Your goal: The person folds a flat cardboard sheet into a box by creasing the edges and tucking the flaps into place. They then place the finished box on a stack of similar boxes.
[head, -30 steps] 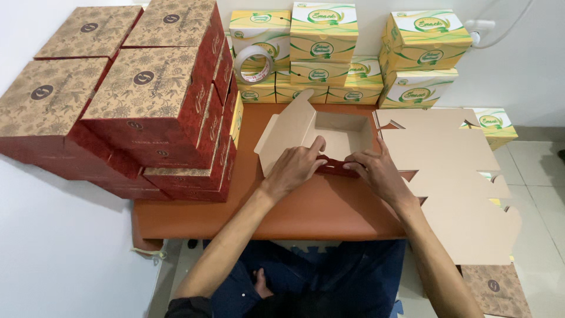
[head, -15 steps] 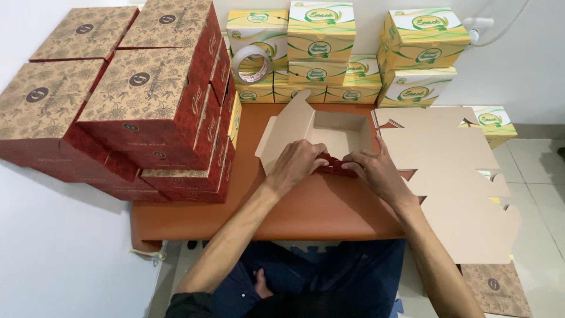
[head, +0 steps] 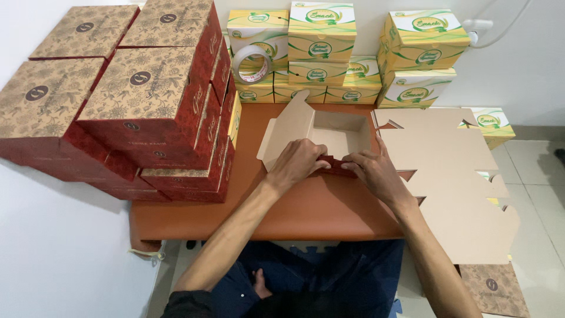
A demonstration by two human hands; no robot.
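1. Head view, the thing in hand: a half-folded box of thin brown card with a dark red printed outside [head: 329, 138] stood on the orange-brown surface [head: 306, 212], its cavity open upward and one flap raised at the left. It looked light and nearly empty of weight; stiff across its panels but soft at the creases, so likely to buckle or tear if pinched hard. Matte card, not slippery.

2. Head view, where to take hold: best gripped at the folded near wall and corners, where doubled card gave strength, rather than on the loose flap.

3. Head view, left hand [head: 296, 162]: curled over the near-left edge of the box, fingers closed down on the front wall, pressing it.

4. Head view, right hand [head: 376, 171]: laid against the near-right edge, fingertips pinching the red strip of the same front wall. The two hands almost met at the middle of that wall.

5. Head view, position: the box sat directly beyond both hands, touching them, near the middle of the surface.

6. Head view, surroundings: a stack of flat brown card blanks [head: 453, 176] lay just to the right of the box; finished red-and-brown patterned boxes [head: 147, 100] were stacked at the left; yellow-and-green printed boxes [head: 321, 41] lined the wall behind, with a roll of clear tape [head: 251, 63] leaning on them.
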